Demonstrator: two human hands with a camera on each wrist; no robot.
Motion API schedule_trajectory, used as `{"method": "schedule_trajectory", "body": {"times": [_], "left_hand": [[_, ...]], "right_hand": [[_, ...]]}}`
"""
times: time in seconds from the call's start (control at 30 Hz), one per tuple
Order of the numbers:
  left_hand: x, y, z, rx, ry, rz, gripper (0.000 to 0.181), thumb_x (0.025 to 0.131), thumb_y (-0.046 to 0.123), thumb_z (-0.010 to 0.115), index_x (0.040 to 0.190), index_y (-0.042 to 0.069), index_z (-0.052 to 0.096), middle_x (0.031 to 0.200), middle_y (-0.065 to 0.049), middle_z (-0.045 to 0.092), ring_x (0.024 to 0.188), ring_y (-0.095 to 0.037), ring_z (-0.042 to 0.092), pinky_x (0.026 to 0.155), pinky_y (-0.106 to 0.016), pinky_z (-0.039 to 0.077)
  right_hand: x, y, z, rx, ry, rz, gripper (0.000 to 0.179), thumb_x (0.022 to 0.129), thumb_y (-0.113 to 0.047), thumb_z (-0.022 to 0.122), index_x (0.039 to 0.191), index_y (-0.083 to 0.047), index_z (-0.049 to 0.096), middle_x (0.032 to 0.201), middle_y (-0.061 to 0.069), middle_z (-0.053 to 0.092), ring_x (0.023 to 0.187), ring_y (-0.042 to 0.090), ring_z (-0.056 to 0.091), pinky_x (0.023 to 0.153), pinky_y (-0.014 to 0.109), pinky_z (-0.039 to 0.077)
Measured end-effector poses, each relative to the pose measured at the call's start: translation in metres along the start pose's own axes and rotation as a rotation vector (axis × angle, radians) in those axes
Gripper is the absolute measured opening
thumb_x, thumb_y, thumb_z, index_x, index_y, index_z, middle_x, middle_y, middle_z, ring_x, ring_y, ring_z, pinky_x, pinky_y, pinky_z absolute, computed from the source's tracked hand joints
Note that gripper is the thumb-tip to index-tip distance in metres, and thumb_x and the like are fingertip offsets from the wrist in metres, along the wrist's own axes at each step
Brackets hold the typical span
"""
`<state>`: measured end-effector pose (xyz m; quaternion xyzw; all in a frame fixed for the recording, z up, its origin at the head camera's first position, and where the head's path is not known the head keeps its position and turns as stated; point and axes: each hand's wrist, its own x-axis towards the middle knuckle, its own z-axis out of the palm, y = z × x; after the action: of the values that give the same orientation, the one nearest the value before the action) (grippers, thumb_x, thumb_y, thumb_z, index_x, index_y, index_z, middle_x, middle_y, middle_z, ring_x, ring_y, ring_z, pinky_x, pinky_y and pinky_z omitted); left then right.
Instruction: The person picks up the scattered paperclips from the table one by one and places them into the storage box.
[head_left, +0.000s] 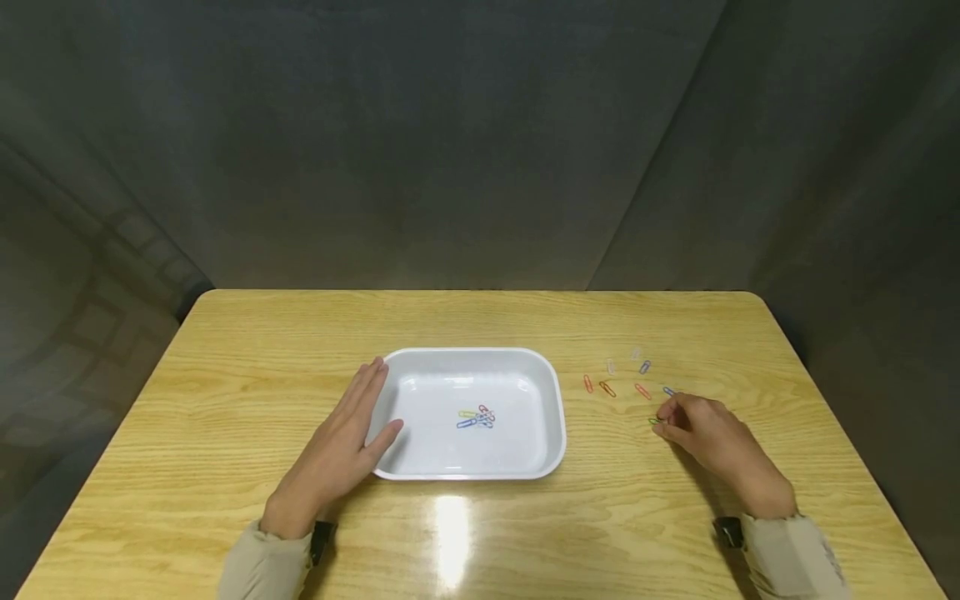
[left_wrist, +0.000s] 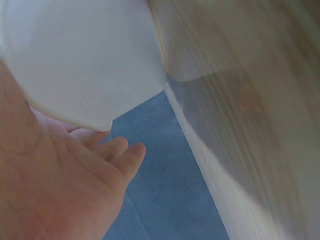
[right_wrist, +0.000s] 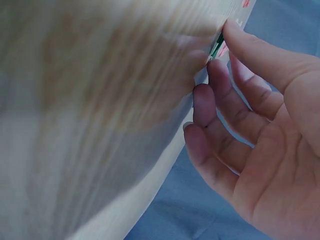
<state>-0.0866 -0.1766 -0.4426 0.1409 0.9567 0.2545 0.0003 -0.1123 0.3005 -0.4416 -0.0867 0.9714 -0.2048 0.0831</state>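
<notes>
A green paper clip (head_left: 655,421) lies at the fingertips of my right hand (head_left: 708,433), pinched between thumb and finger just at the tabletop. In the right wrist view the same green paper clip (right_wrist: 216,47) shows beside the thumb tip, the other fingers loosely bent. My left hand (head_left: 337,450) rests with extended fingers along the left rim of a white tray (head_left: 468,476). Inside the tray sits a small cluster of paper clips, among them a blue paper clip (head_left: 467,423) and a yellow one. Close to the right hand lies another blue paper clip (head_left: 669,391), partly hidden.
Several loose paper clips lie right of the tray, including a red paper clip (head_left: 588,383), a dark red paper clip (head_left: 607,389), a pink paper clip (head_left: 642,391) and pale ones. The wooden table (head_left: 247,375) ends at a dark curtain (head_left: 420,167).
</notes>
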Motion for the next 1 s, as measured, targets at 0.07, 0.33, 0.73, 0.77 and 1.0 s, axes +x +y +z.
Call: {"method": "schedule_trajectory", "body": {"times": [0.07,0.33,0.73,0.77,1.0], "left_hand": [[0.0001,-0.0001,0.0003,0.000,-0.002,0.001,0.079,0.102,0.047,0.050,0.161,0.012,0.010,0.168,-0.009,0.011,0.155,-0.034,0.012,0.122,-0.056,0.023],[0.0000,0.0016,-0.0006,-0.009,-0.009,-0.012,0.080,0.101,0.048,0.050,0.161,0.014,0.009,0.169,-0.007,0.010,0.155,-0.032,0.012,0.122,-0.056,0.022],[-0.0001,0.0019,-0.0004,0.005,0.004,-0.001,0.078,0.102,0.045,0.049,0.161,0.011,0.011,0.168,-0.009,0.011,0.155,-0.033,0.012,0.123,-0.055,0.022],[0.0000,0.0018,-0.0002,0.005,0.008,0.003,0.078,0.102,0.045,0.050,0.161,0.011,0.011,0.168,-0.009,0.011,0.155,-0.033,0.013,0.123,-0.056,0.022],[-0.0003,0.0019,-0.0003,0.003,0.014,0.004,0.077,0.102,0.044,0.050,0.160,0.011,0.012,0.168,-0.010,0.012,0.155,-0.034,0.014,0.122,-0.057,0.023]], "right_hand": [[0.0000,0.0006,0.0003,-0.002,0.003,-0.004,0.011,0.092,-0.016,0.070,0.095,-0.006,0.066,0.076,-0.003,0.059,0.064,0.009,0.048,0.055,0.024,0.039],[0.0000,0.0014,-0.0020,0.015,-0.020,-0.015,0.008,0.093,-0.014,0.068,0.094,-0.007,0.071,0.083,-0.001,0.065,0.071,0.009,0.053,0.059,0.027,0.044],[-0.0016,-0.0021,-0.0036,-0.014,0.038,-0.107,0.008,0.095,-0.011,0.063,0.090,-0.009,0.068,0.077,-0.005,0.061,0.064,0.004,0.047,0.056,0.021,0.041],[-0.0016,-0.0024,-0.0039,-0.014,0.048,-0.114,0.008,0.096,-0.011,0.062,0.089,-0.010,0.067,0.074,-0.005,0.059,0.062,0.003,0.046,0.055,0.020,0.040],[-0.0003,-0.0034,-0.0022,0.000,0.084,-0.134,0.006,0.092,-0.007,0.068,0.095,-0.004,0.072,0.081,0.000,0.070,0.067,0.006,0.059,0.056,0.021,0.047]]}}
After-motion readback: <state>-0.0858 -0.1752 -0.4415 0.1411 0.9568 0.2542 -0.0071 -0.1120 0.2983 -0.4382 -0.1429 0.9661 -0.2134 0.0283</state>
